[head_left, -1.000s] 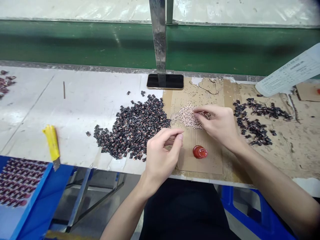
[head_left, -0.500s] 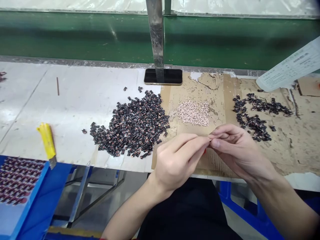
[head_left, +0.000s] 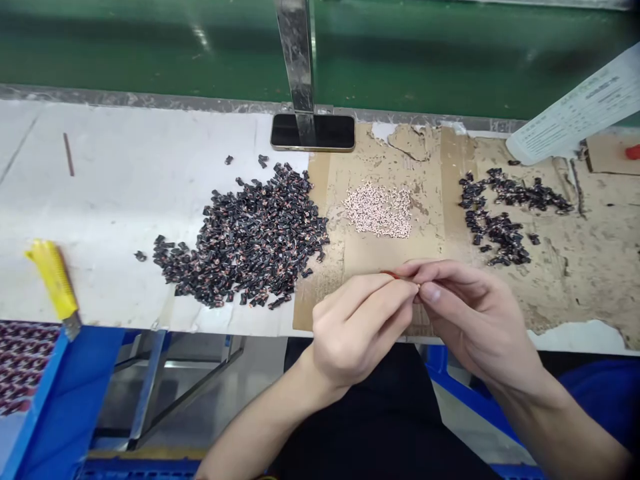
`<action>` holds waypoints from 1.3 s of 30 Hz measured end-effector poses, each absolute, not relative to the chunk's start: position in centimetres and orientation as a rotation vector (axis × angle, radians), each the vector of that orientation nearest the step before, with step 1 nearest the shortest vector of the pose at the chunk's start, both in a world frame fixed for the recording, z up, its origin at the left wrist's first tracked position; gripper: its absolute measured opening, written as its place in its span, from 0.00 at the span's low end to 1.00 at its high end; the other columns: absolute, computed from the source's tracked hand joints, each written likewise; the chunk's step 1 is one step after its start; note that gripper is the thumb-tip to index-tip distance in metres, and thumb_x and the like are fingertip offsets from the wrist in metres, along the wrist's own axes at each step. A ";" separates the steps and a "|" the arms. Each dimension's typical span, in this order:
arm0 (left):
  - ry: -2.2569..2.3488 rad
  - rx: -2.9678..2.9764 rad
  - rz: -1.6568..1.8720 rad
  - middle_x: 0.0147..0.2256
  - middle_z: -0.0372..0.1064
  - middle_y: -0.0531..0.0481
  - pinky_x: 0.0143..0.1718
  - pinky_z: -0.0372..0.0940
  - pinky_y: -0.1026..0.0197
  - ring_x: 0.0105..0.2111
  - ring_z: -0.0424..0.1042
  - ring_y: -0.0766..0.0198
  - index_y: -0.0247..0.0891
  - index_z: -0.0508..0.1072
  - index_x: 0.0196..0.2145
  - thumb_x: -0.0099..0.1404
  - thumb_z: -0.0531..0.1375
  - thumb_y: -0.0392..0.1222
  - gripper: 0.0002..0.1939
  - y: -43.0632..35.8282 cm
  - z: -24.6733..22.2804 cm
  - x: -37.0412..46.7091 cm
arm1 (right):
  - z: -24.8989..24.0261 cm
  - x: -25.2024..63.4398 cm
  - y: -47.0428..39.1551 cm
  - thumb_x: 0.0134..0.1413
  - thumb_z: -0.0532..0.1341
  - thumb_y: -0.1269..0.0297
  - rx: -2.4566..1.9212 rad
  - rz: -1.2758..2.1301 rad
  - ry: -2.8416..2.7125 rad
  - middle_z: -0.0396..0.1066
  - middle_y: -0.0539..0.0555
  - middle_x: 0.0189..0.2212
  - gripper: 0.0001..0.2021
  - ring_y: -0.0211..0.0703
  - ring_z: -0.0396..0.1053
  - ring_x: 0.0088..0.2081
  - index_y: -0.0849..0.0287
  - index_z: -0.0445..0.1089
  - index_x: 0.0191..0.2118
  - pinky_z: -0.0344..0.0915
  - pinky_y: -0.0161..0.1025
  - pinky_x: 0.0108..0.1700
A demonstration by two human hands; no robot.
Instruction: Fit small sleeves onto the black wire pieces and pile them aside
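My left hand (head_left: 357, 330) and my right hand (head_left: 467, 310) meet fingertip to fingertip over the front edge of the cardboard. Both are closed in a pinch around a tiny part, mostly hidden between the fingers. A bit of red or orange (head_left: 394, 274) shows behind my left fingers; what it is I cannot make out. Beyond the hands lies a patch of tiny copper-coloured pieces (head_left: 380, 210). To the left spreads a large heap of small black parts with coppery ends (head_left: 250, 240). Smaller clusters of black parts (head_left: 505, 237) lie on the right.
A phone (head_left: 325, 131) lies flat by a metal post (head_left: 296, 60). A yellow utility knife (head_left: 53, 280) sits at the left front edge, above a blue tray (head_left: 37, 400) of rowed parts. At the right back leans a pale printed sheet or container (head_left: 570, 110).
The view has tilted down and shifted, so the table's contents appear higher and mostly further left. Both hands stay pinched together; the red bit shows in a different spot, behind my left fingers.
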State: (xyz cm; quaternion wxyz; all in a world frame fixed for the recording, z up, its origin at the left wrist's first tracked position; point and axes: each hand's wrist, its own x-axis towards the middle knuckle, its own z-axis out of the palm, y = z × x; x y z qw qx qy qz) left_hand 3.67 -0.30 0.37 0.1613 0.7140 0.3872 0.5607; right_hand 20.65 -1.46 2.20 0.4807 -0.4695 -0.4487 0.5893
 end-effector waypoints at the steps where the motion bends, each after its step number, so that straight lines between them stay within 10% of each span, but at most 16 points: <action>1: 1.111 2.033 1.601 0.37 0.82 0.48 0.50 0.75 0.72 0.38 0.83 0.68 0.31 0.80 0.40 0.66 0.69 0.27 0.05 -0.5 0.3 3.7 | 2.2 20.6 -1.7 0.67 0.67 0.67 -1.143 1.445 -1.088 0.83 0.46 0.47 0.08 0.33 0.81 0.47 0.44 0.83 0.45 0.78 0.27 0.52; 17: 1.223 1.188 1.311 0.41 0.82 0.50 0.43 0.80 0.67 0.37 0.83 0.66 0.40 0.82 0.52 0.70 0.65 0.30 0.14 -2.5 -1.6 1.5 | 0.6 22.6 -2.9 0.62 0.67 0.75 -1.538 0.322 -2.046 0.77 0.58 0.51 0.11 0.53 0.76 0.52 0.51 0.75 0.45 0.72 0.54 0.56; 39: 1.177 1.018 1.210 0.34 0.84 0.52 0.36 0.79 0.71 0.31 0.83 0.67 0.38 0.83 0.39 0.66 0.68 0.30 0.06 -1.6 0.1 1.5 | 0.3 22.5 -2.3 0.63 0.67 0.73 -1.488 0.351 -2.111 0.78 0.58 0.51 0.09 0.54 0.77 0.52 0.50 0.75 0.45 0.73 0.55 0.54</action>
